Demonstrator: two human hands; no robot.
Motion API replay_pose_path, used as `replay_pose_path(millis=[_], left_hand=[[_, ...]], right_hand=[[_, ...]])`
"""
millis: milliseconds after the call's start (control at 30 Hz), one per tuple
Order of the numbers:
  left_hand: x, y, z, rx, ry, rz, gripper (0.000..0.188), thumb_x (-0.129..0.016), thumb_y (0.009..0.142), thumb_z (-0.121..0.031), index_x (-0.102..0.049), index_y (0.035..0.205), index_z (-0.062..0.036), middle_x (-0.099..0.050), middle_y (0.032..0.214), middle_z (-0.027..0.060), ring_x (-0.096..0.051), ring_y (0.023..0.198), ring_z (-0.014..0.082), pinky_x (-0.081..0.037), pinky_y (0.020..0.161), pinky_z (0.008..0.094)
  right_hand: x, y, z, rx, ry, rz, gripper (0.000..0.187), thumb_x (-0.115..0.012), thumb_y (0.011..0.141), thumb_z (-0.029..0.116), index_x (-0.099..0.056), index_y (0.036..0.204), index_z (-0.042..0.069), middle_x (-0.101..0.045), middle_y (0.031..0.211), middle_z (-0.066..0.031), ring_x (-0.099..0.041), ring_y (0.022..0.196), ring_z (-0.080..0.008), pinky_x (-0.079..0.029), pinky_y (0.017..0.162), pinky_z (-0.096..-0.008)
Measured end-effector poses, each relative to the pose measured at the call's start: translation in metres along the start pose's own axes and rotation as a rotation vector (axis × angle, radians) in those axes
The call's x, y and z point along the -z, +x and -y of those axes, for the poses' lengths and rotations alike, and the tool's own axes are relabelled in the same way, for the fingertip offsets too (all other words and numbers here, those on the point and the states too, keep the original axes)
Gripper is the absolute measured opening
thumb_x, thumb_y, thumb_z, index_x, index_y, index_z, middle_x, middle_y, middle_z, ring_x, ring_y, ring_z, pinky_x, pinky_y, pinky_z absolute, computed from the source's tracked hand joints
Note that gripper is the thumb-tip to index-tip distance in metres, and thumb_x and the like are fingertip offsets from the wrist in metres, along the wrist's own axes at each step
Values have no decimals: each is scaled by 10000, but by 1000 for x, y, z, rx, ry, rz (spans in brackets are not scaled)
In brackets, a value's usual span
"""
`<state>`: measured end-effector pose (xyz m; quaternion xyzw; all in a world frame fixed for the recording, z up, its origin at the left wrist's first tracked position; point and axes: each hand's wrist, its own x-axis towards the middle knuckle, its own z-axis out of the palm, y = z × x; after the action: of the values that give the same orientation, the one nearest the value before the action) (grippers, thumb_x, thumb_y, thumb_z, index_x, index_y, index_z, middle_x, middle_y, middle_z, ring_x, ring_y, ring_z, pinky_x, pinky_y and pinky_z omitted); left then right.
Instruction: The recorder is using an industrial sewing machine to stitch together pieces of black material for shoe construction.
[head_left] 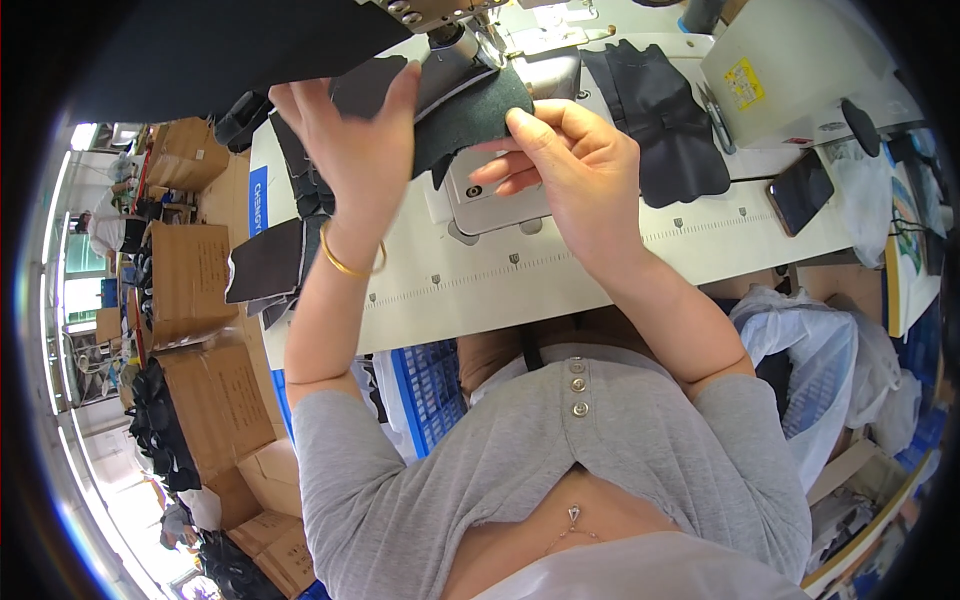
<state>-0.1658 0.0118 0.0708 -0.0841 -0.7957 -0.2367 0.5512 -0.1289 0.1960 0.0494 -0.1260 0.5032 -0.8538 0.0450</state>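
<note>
While my right hand (595, 170) pinches the edge of a dark-green, suede-like flat piece (470, 115) and my left hand (365, 150) is spread wide beside it, the piece lies between them near the silver metal sewing head (425, 13), seemingly unfinished, though I cannot tell how much stitching is done.

Sewing workshop. A sewing machine (455, 45) is standing at top centre, a dark piece (465, 120) lying against it; the pale desk (480, 290) is bearing a ruler scale. Dark cut pieces (680, 150) are lying upper right, cardboard cartons (190, 285) are lining the left.
</note>
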Motion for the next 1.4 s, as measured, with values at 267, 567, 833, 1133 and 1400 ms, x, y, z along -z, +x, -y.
replay_pose_path(millis=[267,567,833,1133,1400], left_hand=[[22,-7,-27,-426,-144,398,312,-824,718,-193,-781,999,-65,-718,1094,51,-556,1144,301,-458,941,375],[26,-7,-41,-373,-141,442,214,-772,764,-76,-772,976,-46,-717,1076,70,-588,1077,296,-479,899,360],[14,-14,-38,-546,-91,328,295,-749,711,-5,-743,1006,-13,-707,1052,92,-659,943,268,-560,779,344],[14,-18,-46,-558,-11,303,328,-701,689,-1,-726,1015,18,-710,1052,107,-698,966,268,-588,793,325],[16,-15,-47,-577,1,334,317,-699,693,-2,-719,1006,39,-713,1044,121,-707,963,275,-590,806,330]], right_hand=[[2,-8,-7,84,-87,27,305,-518,1014,125,-620,1216,-79,-694,1082,-137,-695,993,-191,-585,889,-330],[-3,-9,-8,15,164,33,288,-463,1022,137,-639,1135,-62,-691,1017,-90,-670,933,-120,-575,860,-284],[-6,-6,-11,59,146,16,229,-499,1021,95,-653,1063,-69,-684,967,-72,-662,904,-109,-599,823,-282],[-7,-6,-8,67,108,17,202,-508,1020,69,-650,1020,-75,-688,905,-67,-658,851,-104,-606,793,-289],[-7,-6,-10,72,91,17,196,-505,1022,72,-637,983,-68,-677,890,-62,-652,844,-101,-604,797,-288]])
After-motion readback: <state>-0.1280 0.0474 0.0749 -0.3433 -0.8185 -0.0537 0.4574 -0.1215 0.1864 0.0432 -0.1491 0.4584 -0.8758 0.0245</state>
